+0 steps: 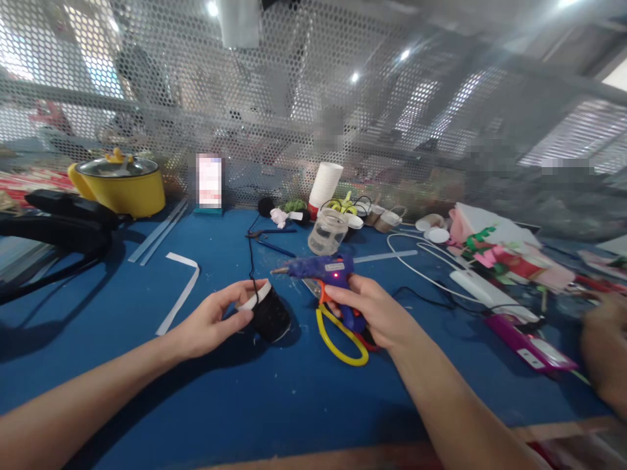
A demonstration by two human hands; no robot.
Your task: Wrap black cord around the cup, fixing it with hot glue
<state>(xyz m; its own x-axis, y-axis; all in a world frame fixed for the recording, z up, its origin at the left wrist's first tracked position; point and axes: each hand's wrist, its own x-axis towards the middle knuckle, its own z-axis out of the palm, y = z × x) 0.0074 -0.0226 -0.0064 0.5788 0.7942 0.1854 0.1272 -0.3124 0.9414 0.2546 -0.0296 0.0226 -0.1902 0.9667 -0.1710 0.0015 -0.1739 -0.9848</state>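
My left hand (220,316) pinches the rim of a small cup wrapped in black yarn (271,316), tilted on its side with its white rim toward the hand. A strand of black yarn (251,258) runs from the cup up the table to a dark ball of yarn (266,207). In my right hand (372,307) is a blue hot glue gun (318,267), its red light lit and its nozzle pointing left, above and apart from the cup. Yellow-handled scissors (343,343) lie beneath the glue gun, their blades partly hidden.
Pliers (267,234), a clear plastic jar (327,234) and stacked paper cups (326,183) stand or lie ahead. A yellow pot (142,192), a phone (209,183) and a white strip (183,297) are leftward. At right are a purple power strip (529,343), cables and another person's hand (605,333).
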